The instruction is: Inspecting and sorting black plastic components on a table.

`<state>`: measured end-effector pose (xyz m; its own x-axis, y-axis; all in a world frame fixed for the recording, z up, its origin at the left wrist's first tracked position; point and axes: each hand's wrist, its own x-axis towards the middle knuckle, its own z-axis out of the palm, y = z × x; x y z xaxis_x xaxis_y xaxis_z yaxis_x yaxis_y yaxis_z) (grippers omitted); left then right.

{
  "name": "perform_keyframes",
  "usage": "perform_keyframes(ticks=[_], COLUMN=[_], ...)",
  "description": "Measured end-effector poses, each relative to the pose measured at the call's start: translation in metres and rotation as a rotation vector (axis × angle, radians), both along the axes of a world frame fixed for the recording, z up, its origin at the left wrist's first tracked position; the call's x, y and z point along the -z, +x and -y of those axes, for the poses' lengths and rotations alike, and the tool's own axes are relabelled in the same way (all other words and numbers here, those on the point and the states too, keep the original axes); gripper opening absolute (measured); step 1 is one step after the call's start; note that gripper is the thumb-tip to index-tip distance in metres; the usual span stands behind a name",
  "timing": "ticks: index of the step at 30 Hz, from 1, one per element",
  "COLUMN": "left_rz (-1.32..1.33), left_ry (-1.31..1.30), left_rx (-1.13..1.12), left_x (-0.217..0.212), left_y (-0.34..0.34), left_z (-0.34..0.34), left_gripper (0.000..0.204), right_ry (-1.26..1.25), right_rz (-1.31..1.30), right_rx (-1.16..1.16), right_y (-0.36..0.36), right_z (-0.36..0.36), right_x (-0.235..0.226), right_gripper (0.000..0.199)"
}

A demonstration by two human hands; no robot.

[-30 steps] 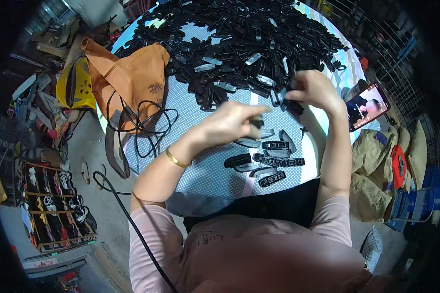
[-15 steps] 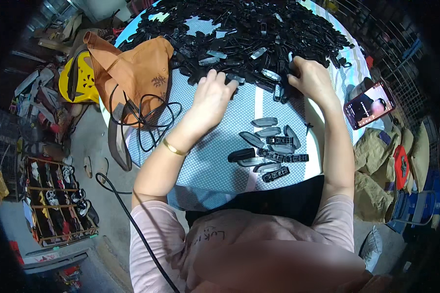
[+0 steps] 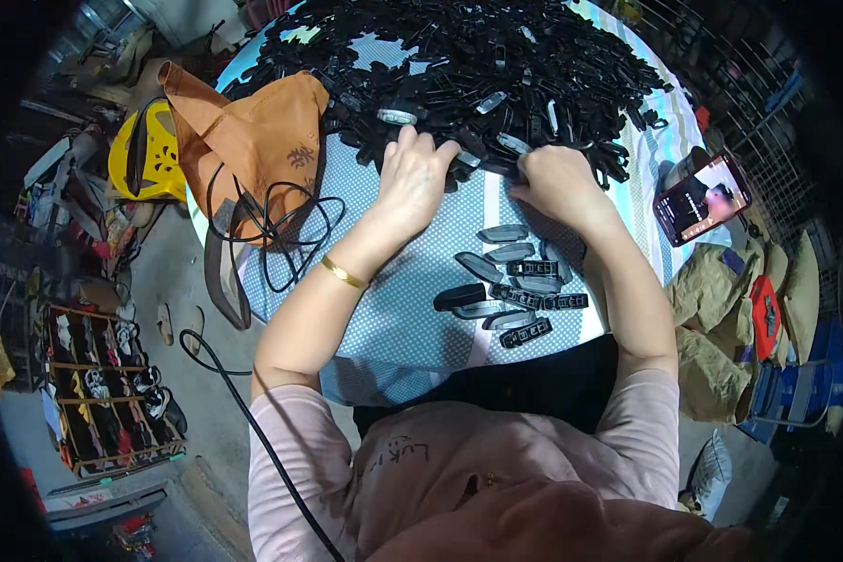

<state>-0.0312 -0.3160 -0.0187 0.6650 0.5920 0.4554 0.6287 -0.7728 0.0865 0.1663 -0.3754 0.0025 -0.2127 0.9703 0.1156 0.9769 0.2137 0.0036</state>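
Observation:
A large pile of small black plastic parts (image 3: 496, 75), some with grey or silver faces, covers the far side of the round table. At its near edge my left hand (image 3: 414, 178) has its fingers curled, with a black-and-grey plastic part (image 3: 468, 159) at its thumb and index finger. My right hand (image 3: 564, 184) is closed beside the pile, thumb and fingers drawn together; what lies in them is hidden. Between my forearms, nearer to me, lies a loose group of grey curved pieces and black slotted pieces (image 3: 532, 269).
An orange cloth bag (image 3: 262, 131) and a coiled black cable (image 3: 272, 225) lie at the table's left, by a yellow chair back (image 3: 145, 155). A lit phone (image 3: 702, 199) stands at the right edge. Brown sacks (image 3: 712, 347) and a shoe rack (image 3: 112, 384) are beyond.
My right hand has moved left and nearer to me, toward my left hand. Some parts at the pile's near edge have shifted. The left hand has moved only slightly.

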Motion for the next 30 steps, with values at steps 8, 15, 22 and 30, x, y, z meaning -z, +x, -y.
perform_keyframes(ticks=[8,15,22,30], left_rz=[0.187,0.789,1.191,1.19], left_ry=[0.045,-0.856,-1.28,-1.259], left_rx=[0.138,0.099,0.208,0.276], left_x=[0.004,-0.003,-0.003,0.008], left_y=[0.003,0.007,0.013,0.011], left_z=[-0.005,-0.008,-0.001,-0.009], left_gripper=[0.013,0.014,0.018,0.019], right_ry=[0.136,-0.225,-0.185,0.034], right_rz=[-0.265,-1.29,-1.474,-1.321], right_rx=[0.061,-0.145,-0.092,-0.023], right_y=[0.019,-0.004,-0.025,-0.035], right_z=[-0.001,-0.011,-0.01,-0.003], right_x=[-0.02,-0.004,0.007,0.005], right_gripper=[0.031,0.026,0.018,0.014])
